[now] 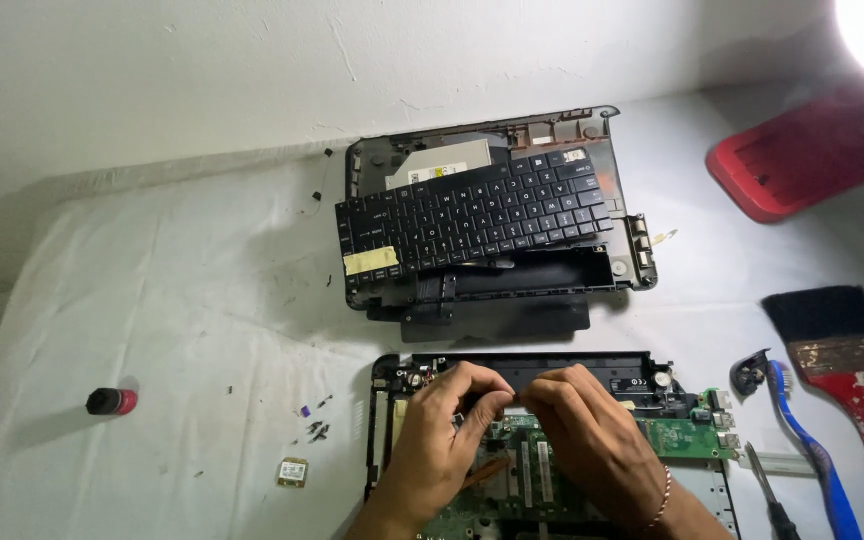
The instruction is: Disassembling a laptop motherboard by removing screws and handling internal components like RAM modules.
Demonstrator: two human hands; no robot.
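Both hands met over the opened laptop base [652,375] at the near edge of the white-covered tabletop [182,300]. The left hand [442,440] and right hand [592,440] pinched fingertips together on something small above the green circuit board [687,438]; what it was, I could not tell. The detached keyboard [472,215] lay behind.

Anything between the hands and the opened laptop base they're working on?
Nothing visible. The left hand and right hand already rest on the laptop base, fingers meeting at its top edge above the green circuit board. The loose keyboard lies apart, farther back.
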